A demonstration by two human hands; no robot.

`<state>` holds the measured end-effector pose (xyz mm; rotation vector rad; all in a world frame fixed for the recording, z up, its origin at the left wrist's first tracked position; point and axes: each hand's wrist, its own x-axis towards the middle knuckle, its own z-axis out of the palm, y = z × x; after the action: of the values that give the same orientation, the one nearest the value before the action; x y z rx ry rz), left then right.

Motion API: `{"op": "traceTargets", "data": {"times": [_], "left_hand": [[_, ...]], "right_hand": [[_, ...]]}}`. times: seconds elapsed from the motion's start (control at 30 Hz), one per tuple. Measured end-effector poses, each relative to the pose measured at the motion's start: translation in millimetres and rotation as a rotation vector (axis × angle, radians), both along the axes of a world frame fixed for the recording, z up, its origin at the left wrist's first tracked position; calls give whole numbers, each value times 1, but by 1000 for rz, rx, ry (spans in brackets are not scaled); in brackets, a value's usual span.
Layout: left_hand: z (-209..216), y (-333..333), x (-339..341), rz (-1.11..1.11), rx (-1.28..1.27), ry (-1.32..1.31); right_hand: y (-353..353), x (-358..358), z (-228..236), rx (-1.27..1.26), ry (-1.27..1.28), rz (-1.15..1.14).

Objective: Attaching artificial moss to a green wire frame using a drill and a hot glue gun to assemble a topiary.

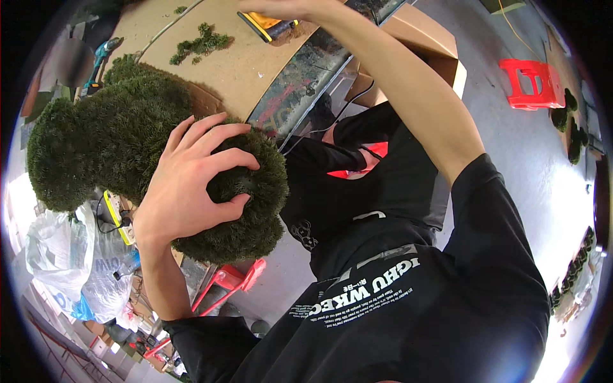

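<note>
My left hand [191, 182] grips the near rounded end of a bushy green artificial topiary [258, 217]. Its fingers are spread over the foliage, and the thumb and forefinger curve around a dark hollow. The topiary extends left in several rounded lobes, and its near end overhangs the table edge. My right arm stretches up to the top of the view. There, my right hand [278, 7] is at a yellow and black object [258, 27] on the table. The upper edge cuts off part of that hand, so its grip does not show.
On the tan tabletop [236, 70] lie loose green sprigs [201, 45] and a teal power tool [101, 60]. Plastic bags [70, 255], a yellow power strip [119, 217] and a red dustpan [230, 277] are lower left. A cardboard box [418, 32] and red stool [533, 83] stand right.
</note>
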<state>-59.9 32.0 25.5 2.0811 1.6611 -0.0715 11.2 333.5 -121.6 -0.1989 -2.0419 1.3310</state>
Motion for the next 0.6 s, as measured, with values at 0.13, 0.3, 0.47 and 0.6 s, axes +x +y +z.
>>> {"op": "traceTargets", "data": {"times": [0.13,0.3,0.47,0.6], "left_hand": [[-1,5,3,-30,32,-27],[-3,-7,1,-2,-14,-34],[1,-3,5,-5,-49,6],[4,0,6,3,-54,3]], "right_hand": [[45,85,16,127,-190,-216],[-48,163,49,-341,-256,-230],[-204,148,22,-462,-296,113],[-227,124,-2,-536,-299,106]]}}
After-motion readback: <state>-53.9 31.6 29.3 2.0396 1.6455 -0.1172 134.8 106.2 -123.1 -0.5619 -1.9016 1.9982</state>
